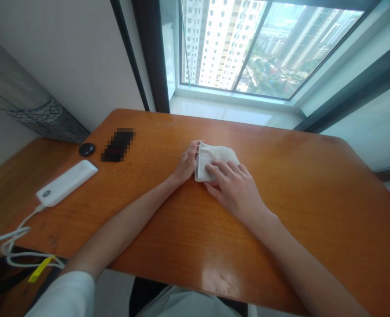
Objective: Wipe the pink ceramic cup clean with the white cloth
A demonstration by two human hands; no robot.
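A small folded white cloth (218, 155) lies on the orange wooden table (281, 211), near its middle. My left hand (185, 163) rests at the cloth's left edge, fingers curled and pinching that edge. My right hand (235, 187) lies on top of the cloth's near side, its fingers stretched flat and pressing the fabric down. Part of the cloth is hidden under those fingers.
A white power bank (67, 182) with a white cable (15, 240) lies at the table's left. Beyond it sit a round black object (86, 149) and a blurred dark item (117, 144). A large window (264, 48) stands behind the table.
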